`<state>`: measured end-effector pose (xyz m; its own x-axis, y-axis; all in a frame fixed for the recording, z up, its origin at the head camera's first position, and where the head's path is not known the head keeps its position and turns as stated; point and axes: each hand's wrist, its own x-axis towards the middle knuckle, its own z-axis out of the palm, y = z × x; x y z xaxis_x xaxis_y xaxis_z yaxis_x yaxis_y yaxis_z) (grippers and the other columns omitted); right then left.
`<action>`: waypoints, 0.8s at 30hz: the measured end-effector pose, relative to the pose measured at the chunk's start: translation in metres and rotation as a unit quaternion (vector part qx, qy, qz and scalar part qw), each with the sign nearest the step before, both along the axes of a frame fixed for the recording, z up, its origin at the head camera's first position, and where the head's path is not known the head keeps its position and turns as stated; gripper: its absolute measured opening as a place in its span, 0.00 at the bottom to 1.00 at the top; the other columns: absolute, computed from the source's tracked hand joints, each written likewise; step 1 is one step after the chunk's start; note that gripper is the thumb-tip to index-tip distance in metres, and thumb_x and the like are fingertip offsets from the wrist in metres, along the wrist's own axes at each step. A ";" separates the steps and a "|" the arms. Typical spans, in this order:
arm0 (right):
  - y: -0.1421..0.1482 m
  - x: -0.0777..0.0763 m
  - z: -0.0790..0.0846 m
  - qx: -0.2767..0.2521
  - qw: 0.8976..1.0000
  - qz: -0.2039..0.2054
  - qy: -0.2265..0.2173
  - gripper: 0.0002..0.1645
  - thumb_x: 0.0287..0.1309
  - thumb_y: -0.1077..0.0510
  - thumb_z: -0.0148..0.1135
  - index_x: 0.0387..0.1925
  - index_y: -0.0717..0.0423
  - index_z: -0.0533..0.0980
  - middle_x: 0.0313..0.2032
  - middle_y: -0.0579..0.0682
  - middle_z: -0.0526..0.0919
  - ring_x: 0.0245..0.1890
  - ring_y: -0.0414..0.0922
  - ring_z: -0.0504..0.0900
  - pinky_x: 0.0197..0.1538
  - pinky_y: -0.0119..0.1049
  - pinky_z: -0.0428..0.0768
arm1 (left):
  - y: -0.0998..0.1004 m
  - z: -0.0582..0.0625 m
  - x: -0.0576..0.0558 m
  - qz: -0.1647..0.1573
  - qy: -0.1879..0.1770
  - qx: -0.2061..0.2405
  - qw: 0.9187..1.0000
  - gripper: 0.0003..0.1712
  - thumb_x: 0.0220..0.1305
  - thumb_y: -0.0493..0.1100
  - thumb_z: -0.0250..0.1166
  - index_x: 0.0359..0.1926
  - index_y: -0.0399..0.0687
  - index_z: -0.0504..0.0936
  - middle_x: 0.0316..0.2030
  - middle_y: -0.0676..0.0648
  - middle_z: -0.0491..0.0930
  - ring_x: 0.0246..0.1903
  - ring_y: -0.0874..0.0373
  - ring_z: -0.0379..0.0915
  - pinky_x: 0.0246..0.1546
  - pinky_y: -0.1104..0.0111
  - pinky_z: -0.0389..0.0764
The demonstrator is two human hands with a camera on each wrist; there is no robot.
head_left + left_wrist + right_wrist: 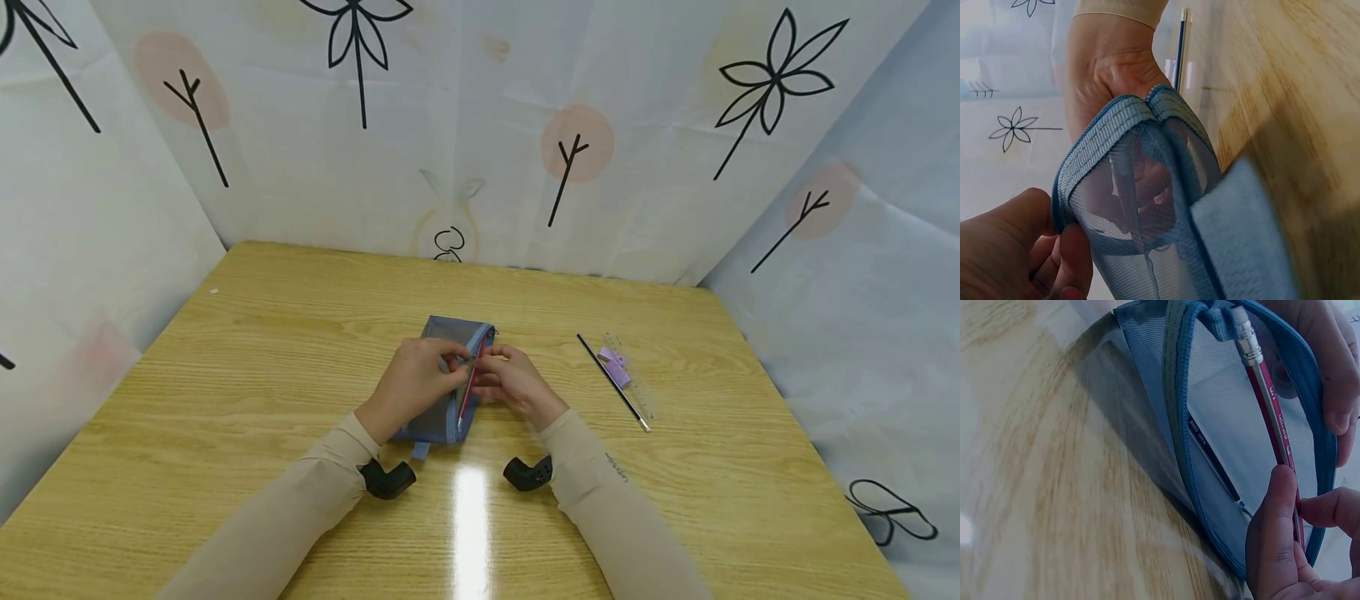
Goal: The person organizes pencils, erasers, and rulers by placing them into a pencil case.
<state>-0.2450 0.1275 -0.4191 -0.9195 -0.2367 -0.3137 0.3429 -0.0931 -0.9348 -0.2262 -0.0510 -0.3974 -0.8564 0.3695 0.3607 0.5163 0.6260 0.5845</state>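
Observation:
A blue mesh zipper pouch lies on the table with its mouth facing right. My left hand pinches the edge of the opening between thumb and fingers and keeps it apart. A red pencil with a metal ferrule and an eraser slants across the open mouth, pinched by the thumb and fingers of my right hand. The right wrist view shows a dark, slim stick-like item with white lettering inside the pouch. Through the mesh, the left wrist view shows part of my right hand.
To the right on the wooden table lie a black pencil, a purple clip and a clear ruler, close together. Patterned white cloth stands behind the table and at both sides.

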 end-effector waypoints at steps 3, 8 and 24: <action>-0.001 0.000 -0.002 -0.004 1.000 -0.005 -0.001 0.11 0.70 0.65 0.48 0.52 0.64 0.65 0.34 0.52 0.79 0.29 0.42 0.83 0.36 0.35 0.84 | 0.000 -0.001 0.000 -0.004 0.002 0.004 1.000 0.08 0.60 0.39 0.68 0.41 0.48 0.89 0.23 0.57 0.80 0.10 0.68 0.56 0.14 0.75 0.59; -0.004 0.001 -0.003 -0.001 1.000 -0.004 -0.004 0.14 0.69 0.66 0.49 0.54 0.65 0.65 0.34 0.54 0.80 0.29 0.42 0.84 0.39 0.37 0.85 | 0.000 -0.002 -0.001 -0.005 0.004 0.006 1.000 0.08 0.60 0.38 0.68 0.40 0.48 0.89 0.23 0.57 0.81 0.09 0.68 0.56 0.14 0.75 0.59; -0.014 0.001 -0.005 0.064 0.998 -0.006 0.022 0.20 0.65 0.69 0.51 0.58 0.69 0.67 0.34 0.56 0.80 0.28 0.42 0.83 0.39 0.39 0.85 | 0.000 -0.002 0.001 -0.007 0.009 0.008 1.000 0.09 0.60 0.38 0.67 0.42 0.47 0.89 0.24 0.56 0.81 0.13 0.67 0.63 0.16 0.73 0.65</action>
<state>-0.2436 0.1134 -0.4236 -0.9358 -0.1861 -0.2994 0.3003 0.0240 -0.9535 -0.2252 -0.0506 -0.3995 -0.8449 0.3751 0.3814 0.5348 0.6097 0.5850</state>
